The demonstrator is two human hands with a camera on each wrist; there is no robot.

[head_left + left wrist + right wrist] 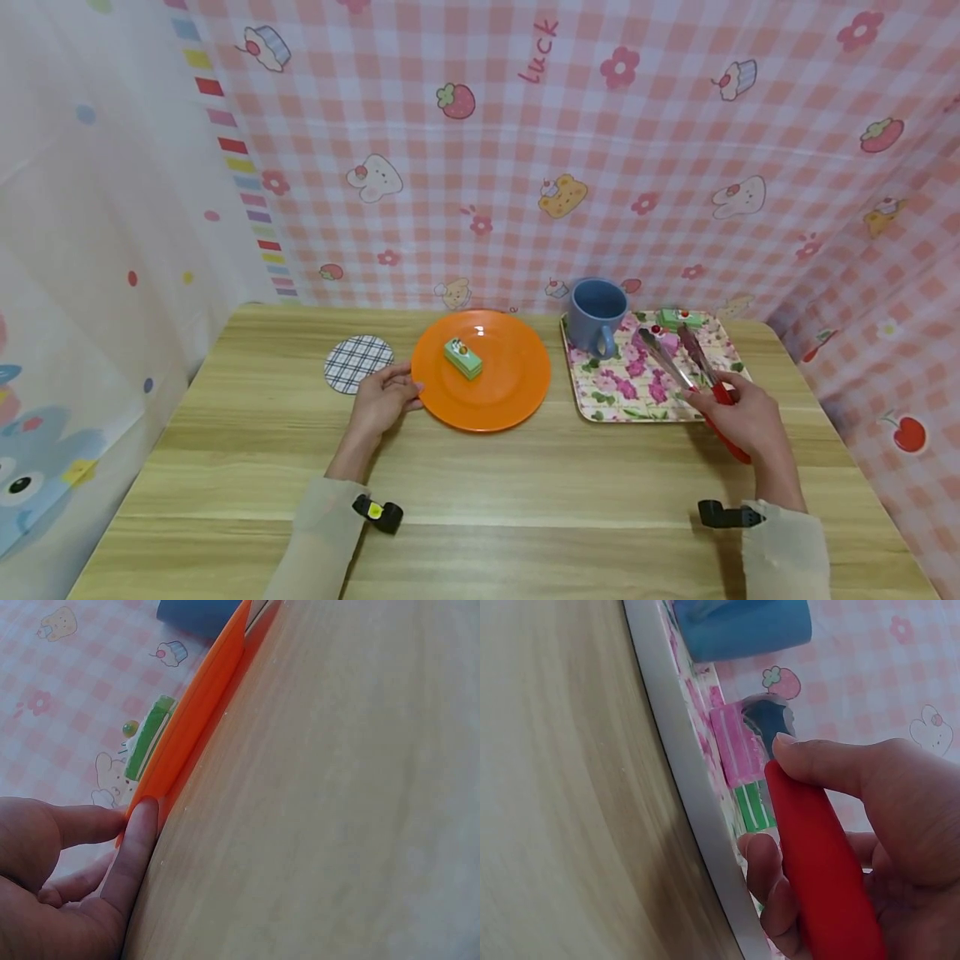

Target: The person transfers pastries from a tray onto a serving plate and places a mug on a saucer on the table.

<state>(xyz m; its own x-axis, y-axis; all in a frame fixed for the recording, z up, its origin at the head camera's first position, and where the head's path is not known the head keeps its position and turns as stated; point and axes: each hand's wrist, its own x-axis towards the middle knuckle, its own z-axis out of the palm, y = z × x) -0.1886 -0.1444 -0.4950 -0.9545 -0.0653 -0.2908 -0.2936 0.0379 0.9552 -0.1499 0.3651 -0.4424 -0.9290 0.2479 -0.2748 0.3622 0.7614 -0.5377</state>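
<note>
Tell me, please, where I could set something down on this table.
The broadest patch is bare table between the sleeves, before the orange plate. A narrow strip runs between plate and flowered tray; more lies left of the plaid coaster. Crowded: the tray's back, with mug, cakes and tongs.

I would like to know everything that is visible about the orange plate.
The orange plate is round, plain and shallow, with a wide rim; its smooth, slightly glossy surface looks like plastic. It is face up and about level on the wooden table, between the checked coaster and the floral tray. The left hand pinches its left rim; whether that edge is slightly lifted, I cannot tell. One green cake slice lies on it, left of centre.
</note>
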